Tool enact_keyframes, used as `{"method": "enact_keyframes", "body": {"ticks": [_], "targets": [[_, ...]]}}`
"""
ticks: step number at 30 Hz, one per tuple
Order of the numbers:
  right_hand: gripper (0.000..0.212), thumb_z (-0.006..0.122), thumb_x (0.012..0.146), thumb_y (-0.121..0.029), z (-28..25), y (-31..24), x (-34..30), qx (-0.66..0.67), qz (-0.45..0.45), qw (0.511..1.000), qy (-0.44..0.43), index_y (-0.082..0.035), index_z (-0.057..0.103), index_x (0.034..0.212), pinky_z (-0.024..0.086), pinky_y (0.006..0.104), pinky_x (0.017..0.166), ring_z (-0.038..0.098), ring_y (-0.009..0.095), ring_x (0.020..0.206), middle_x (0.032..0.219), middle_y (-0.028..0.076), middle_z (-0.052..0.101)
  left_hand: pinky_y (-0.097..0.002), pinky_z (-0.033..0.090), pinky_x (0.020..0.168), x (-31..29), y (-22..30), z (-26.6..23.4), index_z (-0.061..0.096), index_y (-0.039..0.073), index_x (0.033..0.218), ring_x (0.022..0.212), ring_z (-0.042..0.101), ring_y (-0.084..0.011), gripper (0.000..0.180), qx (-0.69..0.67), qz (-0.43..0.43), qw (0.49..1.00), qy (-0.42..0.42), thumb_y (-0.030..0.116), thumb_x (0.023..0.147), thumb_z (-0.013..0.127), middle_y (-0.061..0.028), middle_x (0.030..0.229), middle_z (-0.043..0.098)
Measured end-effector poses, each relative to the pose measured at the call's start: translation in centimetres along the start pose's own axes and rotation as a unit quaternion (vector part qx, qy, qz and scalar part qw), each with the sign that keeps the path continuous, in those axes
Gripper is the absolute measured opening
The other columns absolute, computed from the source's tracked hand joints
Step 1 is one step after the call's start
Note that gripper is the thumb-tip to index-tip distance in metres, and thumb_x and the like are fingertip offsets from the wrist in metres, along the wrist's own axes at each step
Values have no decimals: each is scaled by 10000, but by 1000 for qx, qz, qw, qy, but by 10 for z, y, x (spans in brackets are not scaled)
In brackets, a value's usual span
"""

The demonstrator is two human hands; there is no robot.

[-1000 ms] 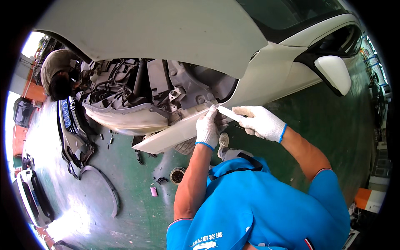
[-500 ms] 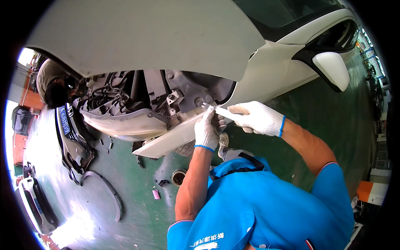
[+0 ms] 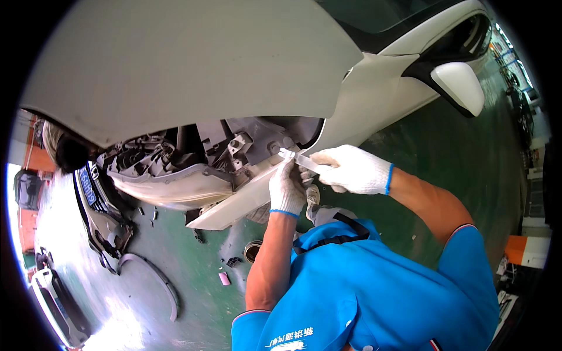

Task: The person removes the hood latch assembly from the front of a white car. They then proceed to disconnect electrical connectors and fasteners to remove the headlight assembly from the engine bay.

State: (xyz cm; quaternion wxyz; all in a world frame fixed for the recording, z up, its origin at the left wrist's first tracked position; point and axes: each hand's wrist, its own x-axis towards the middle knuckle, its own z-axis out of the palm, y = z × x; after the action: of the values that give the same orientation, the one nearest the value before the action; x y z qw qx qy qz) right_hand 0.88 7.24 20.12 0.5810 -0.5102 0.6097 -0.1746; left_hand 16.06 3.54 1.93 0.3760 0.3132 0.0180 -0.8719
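Observation:
My right hand, in a white knitted glove with a blue cuff, grips a flat pale scraper-like blade that points left. The gloved left hand is closed in a pinch on a small whitish piece at the blade's tip. Its exact kind is too small to make out. Both hands are above the white fender of a car, close to the wheel-arch side. Beyond them lies the uncovered engine bay, with a headlight at its front corner, under the raised hood.
A round tin stands on the green floor beside my left forearm. Near it lie a pink block and small dark parts. Removed bumpers and a curved arch trim lie to the left. A co-worker bends at the car's front.
The view has shifted slightly, so the car sits further left and the hood edge lower. My right hand has turned the blade a little against the left fingertips; both grips stay closed.

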Motion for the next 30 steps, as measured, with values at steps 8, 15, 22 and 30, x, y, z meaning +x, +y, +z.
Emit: {"method": "enact_keyframes", "body": {"ticks": [8,15,22,30], "targets": [[616,587,975,-17,10,51,-14,245,85,964,62,29,415,1565,394,207,522,495,62,644,904,58,622,-325,521,583,-7,-1,9,666,79,1005,652,609,-170,134,132,45,989,44,213,997,663,-32,793,628],[625,589,960,-26,-5,23,-6,177,94,979,34,42,421,1558,377,191,506,503,58,644,873,47,601,-296,510,537,-5,3,4,656,32,1017,618,611,-177,244,99,14,994,44,275,1017,680,-85,801,658],[603,582,984,-33,-2,24,-9,168,117,978,50,39,419,1560,362,193,502,487,50,642,864,27,583,-277,491,533,-9,1,10,628,31,1010,611,577,-162,250,92,11,994,50,271,1006,697,-84,793,625],[607,590,977,-31,3,22,-10,176,114,976,58,40,424,1557,364,201,509,489,53,645,864,28,582,-326,514,607,-6,3,1,661,68,1046,685,607,-199,203,114,-5,993,37,269,1011,663,-83,856,646]]}}
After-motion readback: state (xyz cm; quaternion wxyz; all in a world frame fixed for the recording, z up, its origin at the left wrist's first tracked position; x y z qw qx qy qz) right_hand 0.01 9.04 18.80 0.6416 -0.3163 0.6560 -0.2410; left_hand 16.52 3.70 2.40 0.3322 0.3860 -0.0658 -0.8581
